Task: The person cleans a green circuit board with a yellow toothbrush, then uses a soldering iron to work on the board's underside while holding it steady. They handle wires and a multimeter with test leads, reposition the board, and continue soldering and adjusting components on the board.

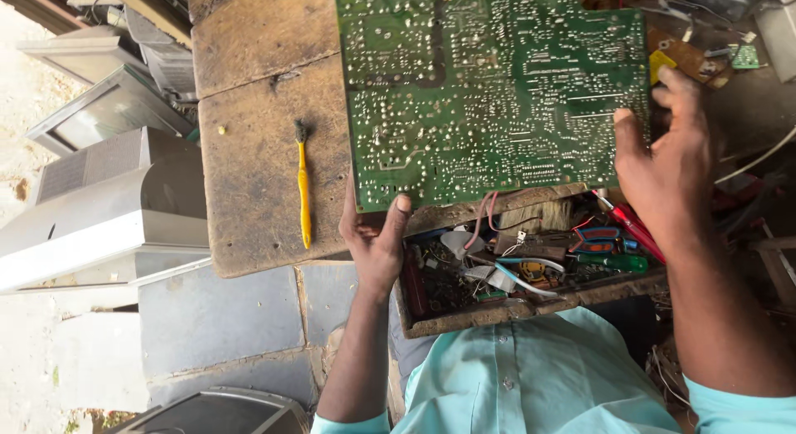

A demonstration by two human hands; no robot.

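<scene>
Head view, looking down. A large green circuit board (489,90), solder side up, is held between both hands above a worn wooden worktop (257,177). The left hand (377,243) grips the board's near left corner, thumb pressed on the upper face and fingers hidden beneath it. The right hand (667,169) closes on the right edge, thumb lying on the solder side, the other fingers curled round behind the edge. The board thus spans the whole gap between the hands and extends away from them, past the top of the frame.

Directly below the board, between the two wrists, an open wooden drawer (522,305) holds a tangle of wires, small parts and tools; a red-handled screwdriver (634,227) lies just under the right hand, and a green-handled one (613,261) beside it. Left of the left hand, well apart from it, a yellow toothbrush (303,185) with dark bristles lies on the worktop. Beyond the right hand's fingertips rests a small brown board (692,61) with a yellow component. Farther left of the worktop, grey appliance casings (108,202) are stacked on the ground. Light turquoise shirt sleeves (531,376) cover the forearms' upper parts.
</scene>
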